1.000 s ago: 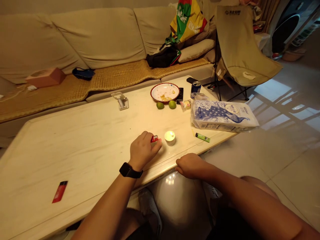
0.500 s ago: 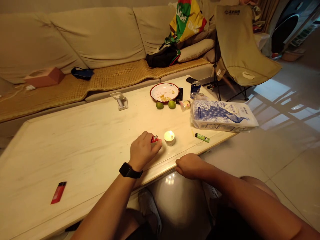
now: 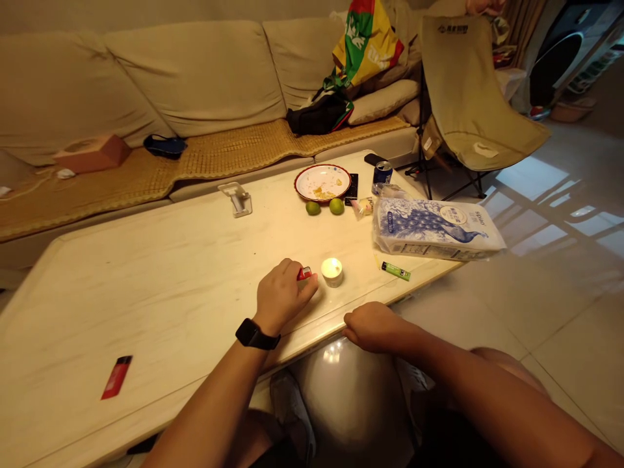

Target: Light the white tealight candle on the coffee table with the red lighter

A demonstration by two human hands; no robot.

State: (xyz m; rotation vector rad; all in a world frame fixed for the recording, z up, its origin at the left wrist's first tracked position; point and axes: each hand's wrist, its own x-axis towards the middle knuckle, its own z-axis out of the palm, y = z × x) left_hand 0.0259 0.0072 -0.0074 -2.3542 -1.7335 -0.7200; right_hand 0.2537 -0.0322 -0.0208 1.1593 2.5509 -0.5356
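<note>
My left hand (image 3: 283, 296), with a black watch (image 3: 253, 334) on the wrist, is closed around a red lighter (image 3: 304, 273). The lighter's metal end sticks out between thumb and fingers, pointing right. Just beyond my left fingertips stands a small tealight candle (image 3: 332, 273), glowing bright on top and not touched by either hand. By the table's near edge my right hand (image 3: 369, 327) is curled into a fist, back of the hand up. Its inside is hidden, so I cannot see whether it holds anything. A green lighter (image 3: 396, 271) lies right of the candle.
The pale table (image 3: 160, 279) bears another red lighter (image 3: 116, 377) at near left. Farther back are a plate (image 3: 312, 180) with food scraps, two limes (image 3: 336, 206), a can (image 3: 382, 174) and a tissue pack (image 3: 439, 227). A sofa (image 3: 195, 78) and folding chair (image 3: 468, 97) stand behind.
The view has shifted very slightly, moving everything a little right and down. The candle's flame shape showed before; now its top is an even glow. Both hands keep their pose.
</note>
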